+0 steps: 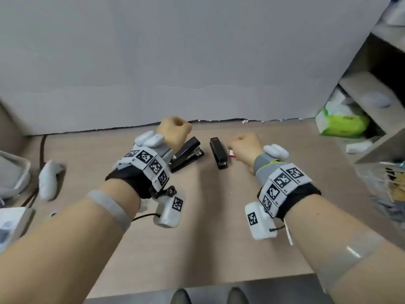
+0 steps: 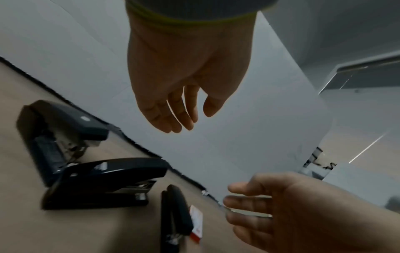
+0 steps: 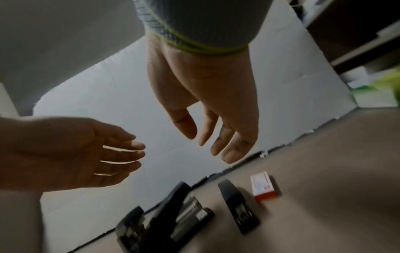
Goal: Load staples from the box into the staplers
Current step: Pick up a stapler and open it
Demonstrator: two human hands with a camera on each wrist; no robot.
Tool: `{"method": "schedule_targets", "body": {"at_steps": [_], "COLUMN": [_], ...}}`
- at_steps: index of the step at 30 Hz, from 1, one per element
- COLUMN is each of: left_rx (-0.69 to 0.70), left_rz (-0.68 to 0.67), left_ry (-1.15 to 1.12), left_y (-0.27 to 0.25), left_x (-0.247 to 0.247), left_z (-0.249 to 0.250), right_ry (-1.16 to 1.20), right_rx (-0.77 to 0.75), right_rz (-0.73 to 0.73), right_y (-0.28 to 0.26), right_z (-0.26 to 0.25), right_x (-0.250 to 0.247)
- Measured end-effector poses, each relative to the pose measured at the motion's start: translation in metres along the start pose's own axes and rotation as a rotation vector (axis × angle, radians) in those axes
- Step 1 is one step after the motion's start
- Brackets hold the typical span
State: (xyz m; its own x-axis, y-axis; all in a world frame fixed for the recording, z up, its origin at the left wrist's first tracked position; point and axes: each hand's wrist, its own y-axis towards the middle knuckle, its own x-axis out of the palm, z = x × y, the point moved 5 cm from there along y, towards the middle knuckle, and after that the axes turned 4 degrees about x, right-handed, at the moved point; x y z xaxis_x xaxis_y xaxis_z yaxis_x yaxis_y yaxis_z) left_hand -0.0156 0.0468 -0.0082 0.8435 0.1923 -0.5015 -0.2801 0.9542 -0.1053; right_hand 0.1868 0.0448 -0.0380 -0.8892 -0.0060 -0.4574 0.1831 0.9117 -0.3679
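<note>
Two bare hands are hovering over a wooden table (image 1: pixel 219 227) that is running up against a grey wall (image 1: pixel 197 51) at the back, with shelves (image 1: pixel 372 102) crowding its right edge and grey clutter sitting at its left edge; a broad bare stretch is lying open toward the near edge. From the head camera the fingers are hiding behind the knuckles, so only the wrist cameras are showing the palms. The left hand (image 2: pixel 184 82) is hanging above the table with fingers loosely spread, gripping nothing; the right hand (image 3: pixel 207 102) is hanging likewise, fingers relaxed and slightly apart, holding nothing. Three black staplers are resting near the wall: the left wrist camera is showing the far left stapler (image 2: pixel 58 137), which the left hand is covering from overhead, lying just beside the middle stapler (image 1: pixel 187 156), whether touching I cannot tell. The slim stapler (image 1: pixel 218 152) is lying apart to the right. The small red-and-white box (image 3: pixel 264 185) is sitting just beside it, under the right hand.
</note>
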Motion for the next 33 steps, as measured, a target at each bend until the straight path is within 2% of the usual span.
{"method": "schedule_targets", "body": {"at_steps": [3,5,9,12,15,19,22,27,29,33], "left_rx": [0.043,0.042,0.139,0.254,0.294,0.31,0.276,0.334,0.369,0.323], "left_rz": [-0.02,-0.029,-0.056,-0.043,0.005,-0.055,-0.061,0.017,0.049,0.091], "left_ry": [0.191,0.241,0.445,0.534,0.512,0.482,0.475,0.383,0.376,0.352], "left_y": [0.007,0.009,0.013,0.006,-0.004,-0.037,-0.055,-0.057,-0.043,-0.018], "left_x": [0.017,0.026,0.057,0.054,0.045,0.046,0.046,0.047,0.047,0.034], "left_z": [-0.026,-0.033,-0.062,-0.077,-0.083,-0.093,-0.095,-0.094,-0.098,-0.108], "right_ry": [-0.03,-0.048,-0.065,-0.122,-0.153,-0.212,-0.156,-0.06,-0.037,0.014], "right_rx": [0.012,0.048,0.035,-0.03,-0.098,-0.055,-0.026,-0.113,-0.147,-0.155], "right_rz": [0.004,-0.028,-0.077,-0.089,-0.077,-0.054,-0.042,0.017,0.022,0.026], "right_y": [0.011,0.015,0.023,0.01,-0.016,-0.045,-0.062,-0.055,-0.038,-0.007], "right_z": [0.038,0.054,0.098,0.119,0.134,0.152,0.146,0.133,0.125,0.111], "right_x": [0.008,0.011,0.025,0.031,0.031,0.031,0.027,0.027,0.033,0.036]}}
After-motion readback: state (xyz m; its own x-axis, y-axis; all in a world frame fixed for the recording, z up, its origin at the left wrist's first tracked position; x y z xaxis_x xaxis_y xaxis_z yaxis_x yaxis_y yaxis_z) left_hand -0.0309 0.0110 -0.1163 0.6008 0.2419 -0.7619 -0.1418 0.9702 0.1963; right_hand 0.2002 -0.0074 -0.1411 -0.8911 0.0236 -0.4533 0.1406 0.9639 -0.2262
